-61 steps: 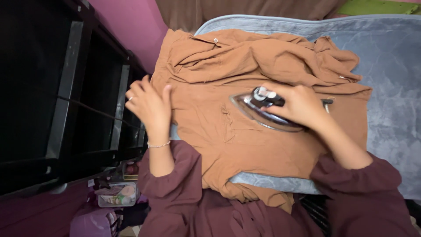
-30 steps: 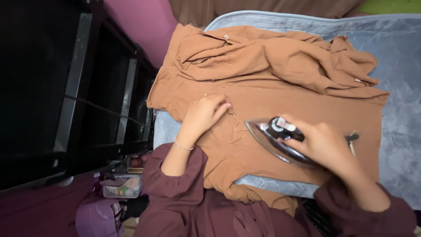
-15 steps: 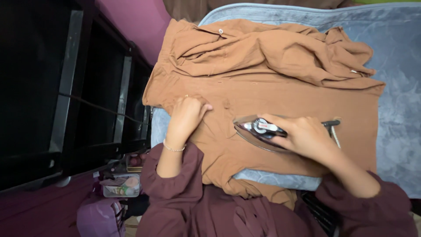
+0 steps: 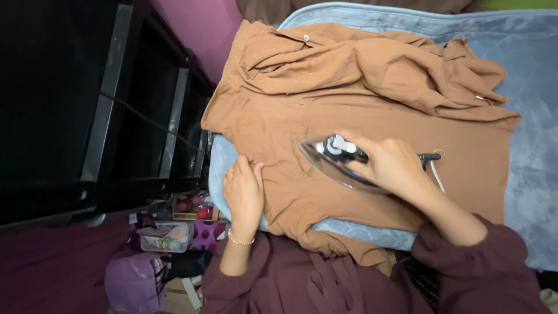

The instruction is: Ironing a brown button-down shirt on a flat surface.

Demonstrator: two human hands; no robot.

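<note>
In the head view, the person is looking down on a wrinkled rust-brown cotton garment (image 4: 325, 110) that is lying spread over a padded grey-blue ironing blanket (image 4: 523, 174); the garment's far part is lying bunched in folds, while the near part is lying flatter, with its hem hanging over the blanket's near edge. The right hand (image 4: 390, 163) is wrapping closed around the black handle of a shiny metal clothes iron (image 4: 331, 160), which is resting sole-down on the middle of the garment with its pointed nose facing left; its cord (image 4: 433, 166) is trailing off behind the wrist. The left hand (image 4: 244, 187) is lying flat, fingers together and gripping nothing, pressing on the garment's left edge just beside the iron, where cloth is meeting blanket. Both arms are wearing loose maroon sleeves (image 4: 465, 267). To the left, a black shelving frame (image 4: 104, 116) is standing against a pink wall (image 4: 197, 23); below it, a small clear plastic box (image 4: 165, 237) of odds and ends is sitting on the floor.
</note>
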